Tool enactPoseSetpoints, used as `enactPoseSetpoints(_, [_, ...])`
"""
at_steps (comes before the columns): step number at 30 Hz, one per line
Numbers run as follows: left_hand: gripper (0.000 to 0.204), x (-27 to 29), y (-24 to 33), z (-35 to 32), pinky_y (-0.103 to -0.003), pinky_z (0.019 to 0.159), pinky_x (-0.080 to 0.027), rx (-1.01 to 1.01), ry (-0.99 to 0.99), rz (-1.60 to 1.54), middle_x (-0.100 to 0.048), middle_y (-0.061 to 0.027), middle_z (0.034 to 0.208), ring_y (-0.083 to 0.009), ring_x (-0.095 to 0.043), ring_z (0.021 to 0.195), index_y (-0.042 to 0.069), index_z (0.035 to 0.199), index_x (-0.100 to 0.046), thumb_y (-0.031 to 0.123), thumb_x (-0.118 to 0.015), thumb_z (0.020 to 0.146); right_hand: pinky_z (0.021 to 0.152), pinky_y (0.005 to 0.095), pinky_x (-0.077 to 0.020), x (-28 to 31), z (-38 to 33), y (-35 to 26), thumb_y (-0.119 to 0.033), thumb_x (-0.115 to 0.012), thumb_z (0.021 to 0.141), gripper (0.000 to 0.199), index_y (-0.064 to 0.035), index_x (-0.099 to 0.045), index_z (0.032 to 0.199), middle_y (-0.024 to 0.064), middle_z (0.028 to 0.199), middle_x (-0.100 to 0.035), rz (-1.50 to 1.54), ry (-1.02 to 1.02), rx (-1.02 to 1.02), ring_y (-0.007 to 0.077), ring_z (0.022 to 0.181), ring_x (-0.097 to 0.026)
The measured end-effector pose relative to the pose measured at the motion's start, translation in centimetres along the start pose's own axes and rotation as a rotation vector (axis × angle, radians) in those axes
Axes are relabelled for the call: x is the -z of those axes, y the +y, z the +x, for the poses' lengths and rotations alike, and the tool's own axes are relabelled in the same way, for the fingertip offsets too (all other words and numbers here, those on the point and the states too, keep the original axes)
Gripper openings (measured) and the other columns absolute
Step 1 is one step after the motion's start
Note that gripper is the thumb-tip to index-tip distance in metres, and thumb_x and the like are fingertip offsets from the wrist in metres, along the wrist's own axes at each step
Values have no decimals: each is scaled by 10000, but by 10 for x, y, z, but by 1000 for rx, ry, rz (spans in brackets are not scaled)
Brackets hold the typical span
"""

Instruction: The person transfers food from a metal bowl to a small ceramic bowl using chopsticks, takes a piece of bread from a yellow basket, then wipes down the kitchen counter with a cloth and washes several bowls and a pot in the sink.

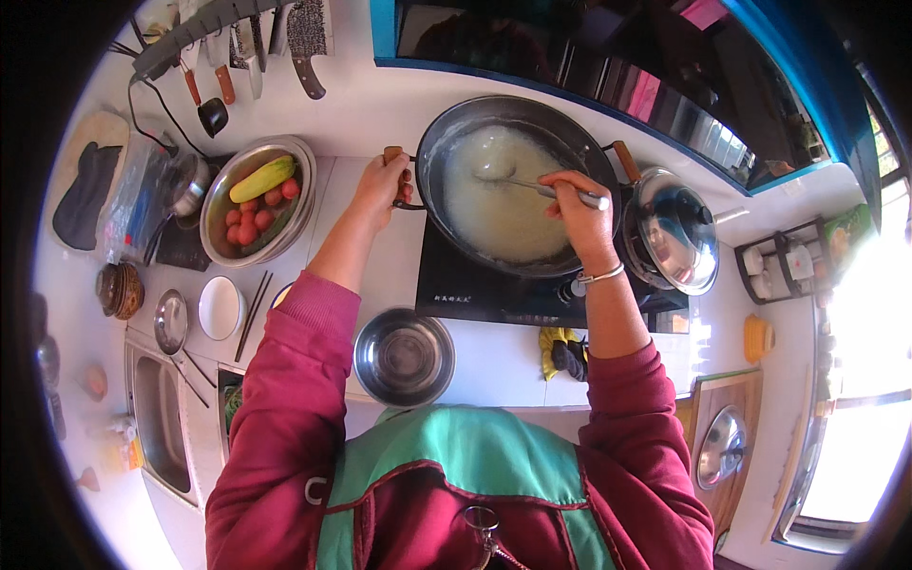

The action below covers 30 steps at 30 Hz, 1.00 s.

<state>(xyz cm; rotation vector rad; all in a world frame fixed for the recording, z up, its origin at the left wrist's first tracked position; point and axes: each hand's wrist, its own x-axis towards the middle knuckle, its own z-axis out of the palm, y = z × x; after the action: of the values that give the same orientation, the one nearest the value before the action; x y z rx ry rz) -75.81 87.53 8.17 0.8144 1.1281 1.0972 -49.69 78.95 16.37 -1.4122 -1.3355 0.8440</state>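
Observation:
A large dark wok [513, 109] stands on a black cooktop [456, 293], with pale, cloudy liquid [518, 220] in it. My left hand [381, 182] is closed around the wok's left side handle, whose wooden end [392, 153] sticks out above my fingers. Over the wok's right half, my right hand [579, 211] grips a metal ladle [524, 183] by its handle. The ladle's bowl is down in the liquid near the wok's middle, and its outline is partly blurred there.
Right of the wok sits a lidded pot [676, 233]. An empty steel bowl [405, 357] lies near the counter's front edge. Leftward are a basin of vegetables [217, 195], a white bowl [220, 308], chopsticks [252, 315], a strainer [171, 323] and a sink [161, 418]. Knives [306, 71] hang behind.

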Motion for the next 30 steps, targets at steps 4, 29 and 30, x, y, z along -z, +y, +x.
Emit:
enactPoseSetpoints(4, [133, -4, -3, 2, -269, 444, -405, -9, 13, -42, -473, -29, 686, -118, -462, 492, 78, 857, -470, 202, -510, 879, 539, 208, -462, 2, -26, -16, -96, -486, 836, 198, -21, -668, 850, 35, 740, -621, -8, -108, -28, 92, 548, -561])
enactPoseSetpoints(29, [157, 4, -2, -1, -247, 469, -377, 5, 21, -22, -478, -13, 700, -106, -442, 518, 98, 898, -467, 230, -549, 879, 514, 179, -490, 102, -34, -14, -77, -423, 856, 243, -21, -659, 875, 55, 772, -646, -71, -35, -108, 71, 527, -577])
enactPoseSetpoints(30, [159, 2, -2, -3, -248, 468, -379, -2, 20, -26, -478, -13, 700, -105, -442, 517, 96, 896, -468, 230, -551, 878, 509, 177, -484, 100, -31, -9, -85, -430, 861, 239, -20, -659, 881, 53, 775, -646, -73, -18, -95, 74, 534, -579])
